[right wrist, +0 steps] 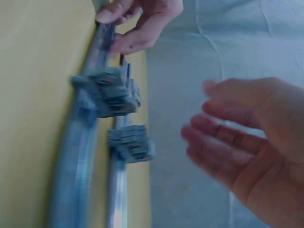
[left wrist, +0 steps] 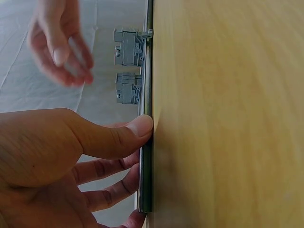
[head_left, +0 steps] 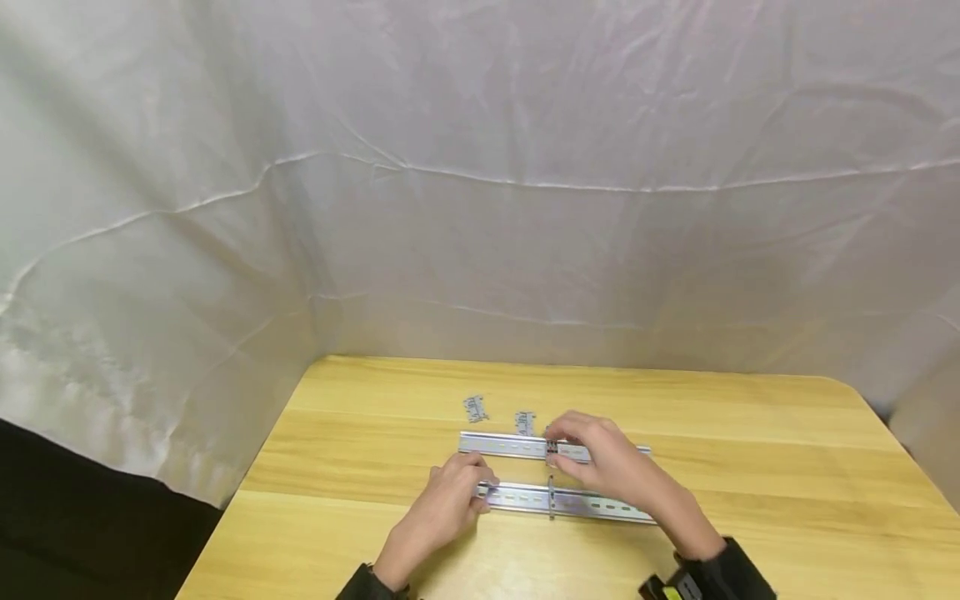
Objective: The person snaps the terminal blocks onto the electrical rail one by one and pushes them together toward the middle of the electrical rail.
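Observation:
My left hand (head_left: 450,493) grips the left end of the nearer slotted metal DIN rail (head_left: 517,497); in the left wrist view its thumb (left wrist: 141,126) lies on the rail's edge. A grey terminal block (head_left: 552,497) sits across this rail near its middle. Behind runs a second DIN rail (head_left: 498,445), carrying another grey terminal block (right wrist: 130,142). My right hand (head_left: 603,454) hovers above the rails with fingers apart and loosely bent. The right wrist view shows nothing between that hand's fingers and a gap to both blocks.
Two loose grey terminal pieces, one on the left (head_left: 475,407) and one on the right (head_left: 525,422), lie behind the farther rail. The wooden table (head_left: 337,467) ends at a pale cloth curtain (head_left: 480,250) behind and at the sides.

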The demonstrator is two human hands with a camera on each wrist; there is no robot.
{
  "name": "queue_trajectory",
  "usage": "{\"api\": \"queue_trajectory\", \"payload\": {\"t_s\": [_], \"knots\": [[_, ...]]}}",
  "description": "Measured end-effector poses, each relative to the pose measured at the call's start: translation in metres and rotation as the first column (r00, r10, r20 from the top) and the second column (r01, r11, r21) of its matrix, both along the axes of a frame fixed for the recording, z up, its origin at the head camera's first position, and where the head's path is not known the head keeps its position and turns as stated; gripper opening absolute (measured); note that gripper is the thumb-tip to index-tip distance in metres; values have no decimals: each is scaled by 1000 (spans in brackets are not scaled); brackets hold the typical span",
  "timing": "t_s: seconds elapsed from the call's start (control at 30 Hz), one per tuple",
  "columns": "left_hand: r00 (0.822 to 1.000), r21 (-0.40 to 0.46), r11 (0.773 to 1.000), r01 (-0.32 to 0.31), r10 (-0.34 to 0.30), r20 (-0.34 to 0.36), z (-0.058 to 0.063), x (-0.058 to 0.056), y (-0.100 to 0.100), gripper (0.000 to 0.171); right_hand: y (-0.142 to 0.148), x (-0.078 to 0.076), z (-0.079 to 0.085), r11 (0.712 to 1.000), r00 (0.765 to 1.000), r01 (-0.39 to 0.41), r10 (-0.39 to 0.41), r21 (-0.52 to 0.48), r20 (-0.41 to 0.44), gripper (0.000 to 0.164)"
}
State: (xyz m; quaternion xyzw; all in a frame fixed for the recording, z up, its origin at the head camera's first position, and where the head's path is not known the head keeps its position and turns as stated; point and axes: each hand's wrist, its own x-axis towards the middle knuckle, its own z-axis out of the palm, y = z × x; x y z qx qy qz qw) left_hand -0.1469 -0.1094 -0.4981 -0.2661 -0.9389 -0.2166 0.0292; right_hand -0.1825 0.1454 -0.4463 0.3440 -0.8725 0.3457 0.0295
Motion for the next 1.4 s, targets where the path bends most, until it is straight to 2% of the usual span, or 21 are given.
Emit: {"api": "queue_trajectory", "payload": {"t_s": [0.1,0.2,0.33,0.47,0.57,0.73,1.07,1.2,1.4], "knots": [[1000,0,1000,-3,3,7,0,-1,0,26,-14,-18,14,987,999,3,6,161,-53,26],[1000,-2,1000,5,-5,6,0,-1,0,26,-29,-35,19,957,999,-20,28,289,-24,29],[1000,-2,1000,2,-2,5,2,0,3,26,-44,-53,14,911,997,-80,67,405,46,26],[1000,8,1000,-2,2,21,3,5,6,26,-51,-63,5,868,992,-106,58,484,113,18],[1000,13,1000,-1,0,29,4,8,8,25,-52,-66,3,853,987,-108,32,511,155,14],[1000,8,1000,-8,8,27,8,9,8,25,-54,-67,4,858,985,-128,52,497,164,16],[1000,-1,1000,-15,15,24,9,9,8,25,-55,-70,3,854,981,-123,27,505,194,14],[1000,-11,1000,-21,21,18,8,11,10,26,-54,-77,0,860,981,-133,44,493,188,9],[1000,-4,1000,-13,13,19,5,16,12,27,-48,-87,-13,860,988,-135,78,492,135,19]]}}
